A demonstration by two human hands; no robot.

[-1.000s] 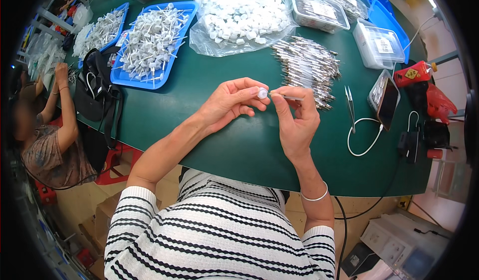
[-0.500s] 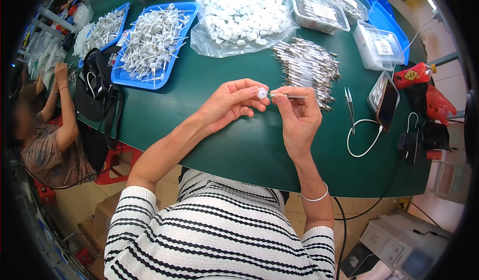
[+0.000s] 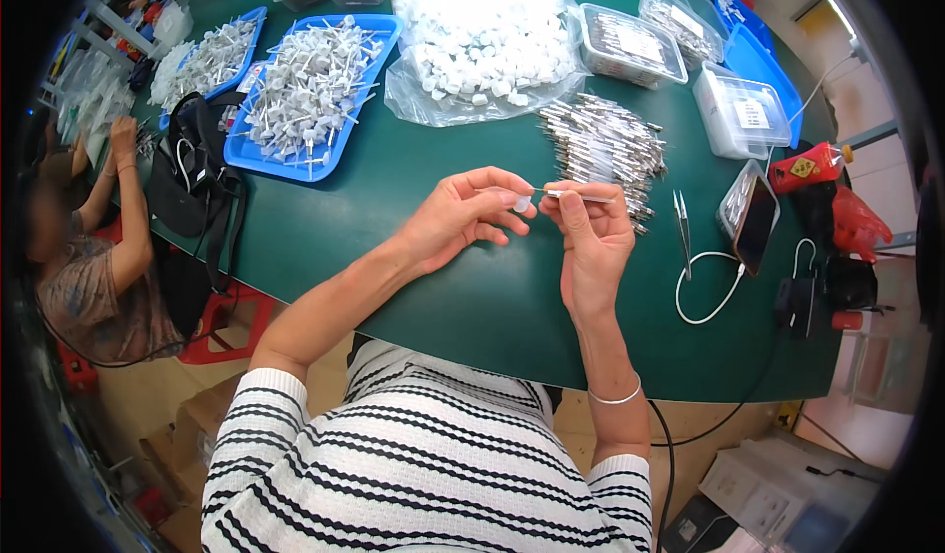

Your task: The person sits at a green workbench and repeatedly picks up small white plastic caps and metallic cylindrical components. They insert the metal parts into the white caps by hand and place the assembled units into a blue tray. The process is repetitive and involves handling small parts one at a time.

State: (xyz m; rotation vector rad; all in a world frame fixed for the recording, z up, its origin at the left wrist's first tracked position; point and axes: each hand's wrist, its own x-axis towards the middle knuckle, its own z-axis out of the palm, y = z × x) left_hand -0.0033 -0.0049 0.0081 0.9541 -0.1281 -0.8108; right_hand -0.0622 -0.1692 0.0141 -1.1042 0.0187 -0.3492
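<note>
Cap (image 3: 523, 202), small and white, at the fingertips of the left hand (image 3: 455, 216), above the tabletop (image 3: 472, 307). Pinched there between thumb and forefinger, with the remaining fingers loosely bent and apart. Opposite, pinched between thumb and fingers of the right hand (image 3: 597, 248), a slim metal rod (image 3: 591, 197), thin tip very near the cap; contact too small to tell.

Probably almost weightless, going by size; looks like smooth, fairly stiff plastic, perhaps slippery along the rounded side. Best gripped lightly by the edge. As for the rod, likely light, stiff and apt to roll; best taken by the thicker shaft, sparing the finer, possibly bendable tip.

Farther out, a heap of shiny metal rods (image 3: 610, 149), mostly lying side by side. Beyond the left hand, a thin, crinkled clear bag (image 3: 413, 105) with glossy, blocky white caps (image 3: 479, 78). To the left, a smooth blue tray (image 3: 237, 157) under a tangle of white-headed stems (image 3: 315, 85). To the right, slender metal tweezers (image 3: 682, 228), a looped white cable (image 3: 691, 319) and a flat, dark-glassed phone (image 3: 755, 228).
</note>
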